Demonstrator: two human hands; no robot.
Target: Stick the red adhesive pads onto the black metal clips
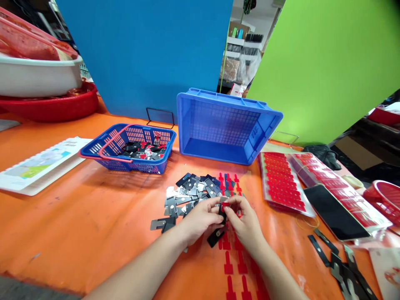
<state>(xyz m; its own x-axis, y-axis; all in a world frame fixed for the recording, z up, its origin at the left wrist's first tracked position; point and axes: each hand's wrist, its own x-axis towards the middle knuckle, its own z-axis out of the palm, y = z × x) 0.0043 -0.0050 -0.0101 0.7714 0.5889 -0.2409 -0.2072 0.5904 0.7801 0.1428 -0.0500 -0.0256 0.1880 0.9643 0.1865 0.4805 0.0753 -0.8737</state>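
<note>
In the head view, my left hand grips a small black metal plate with its fingers and thumb. My right hand pinches a red T-shaped tab against that plate's face. Under my hands, another black plate lies on the orange table. A loose pile of black and silver plates spreads just beyond my left hand. Rows of red T-shaped tabs run along the table below and beyond my right hand, partly covered by it.
A blue basket with a pink handle holds black, silver and red pieces. Beside it a blue crate lies on its side. Sheets of red tabs, a phone and loose plates lie at right. A white booklet is at left.
</note>
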